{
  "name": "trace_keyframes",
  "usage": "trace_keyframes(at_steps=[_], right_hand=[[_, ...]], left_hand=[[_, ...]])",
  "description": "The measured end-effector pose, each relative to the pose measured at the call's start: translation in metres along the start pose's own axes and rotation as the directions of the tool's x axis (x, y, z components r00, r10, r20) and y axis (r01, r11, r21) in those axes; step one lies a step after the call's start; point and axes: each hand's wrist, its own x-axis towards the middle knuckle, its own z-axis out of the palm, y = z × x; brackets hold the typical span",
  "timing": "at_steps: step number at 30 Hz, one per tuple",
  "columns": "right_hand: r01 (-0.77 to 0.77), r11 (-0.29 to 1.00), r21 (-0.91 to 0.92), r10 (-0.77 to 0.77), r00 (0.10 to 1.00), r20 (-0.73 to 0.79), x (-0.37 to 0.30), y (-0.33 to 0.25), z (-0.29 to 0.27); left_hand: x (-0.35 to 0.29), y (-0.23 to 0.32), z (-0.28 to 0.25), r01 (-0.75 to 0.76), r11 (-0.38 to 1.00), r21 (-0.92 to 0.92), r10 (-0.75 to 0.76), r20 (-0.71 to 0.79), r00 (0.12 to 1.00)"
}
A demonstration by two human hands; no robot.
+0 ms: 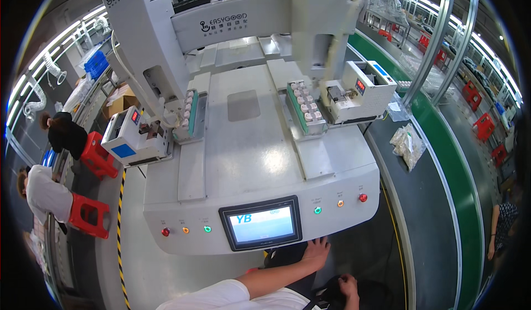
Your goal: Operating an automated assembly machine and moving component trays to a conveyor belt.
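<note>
Machinery (243, 155), pale and broad, is being flanked across its deck by two boxy white units (362, 105), and a lit touchscreen (263, 227) is being displayed on its front. Beside these units a left tray (193, 116) and a right tray (295, 109) are being supported; loading is being judged well advanced, as rows are being carried in both, while what is left is not being shown and nothing is being handled at the deck. Below the front edge, the left hand (317, 253) is being rested, loosely spread and clasping nothing, on apparent dark fabric (289, 255); the right hand (348, 285) is being held curled nearby, and whether anything is being gripped cannot be told, its forearm being cut off below. White blocks (304, 100) are being held in the trays, their full count being obscured.
</note>
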Motion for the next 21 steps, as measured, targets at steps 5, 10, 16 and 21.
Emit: trace_keyframes(at_steps=[5, 10, 16, 21], right_hand=[[0.090, 0.996, 0.021, -0.089, 0.994, -0.064, 0.011, 0.020, 0.006], [0.092, 0.995, -0.026, -0.094, 0.994, -0.051, 0.005, 0.001, 0.000], [0.073, 0.997, 0.014, -0.073, 0.997, -0.026, -0.004, -0.004, -0.004], [0.062, 0.998, 0.016, -0.062, 0.998, -0.025, 0.001, -0.001, -0.001]], left_hand=[[0.008, 0.004, 0.006, -0.002, 1.000, -0.020, 0.000, -0.094, 0.996], [0.008, -0.003, 0.017, 0.016, 0.999, -0.040, -0.020, -0.084, 0.996], [0.008, 0.003, 0.021, 0.025, 0.999, -0.026, -0.026, -0.044, 0.999], [0.010, 0.002, 0.020, 0.021, 1.000, 0.022, -0.020, -0.052, 0.998]])
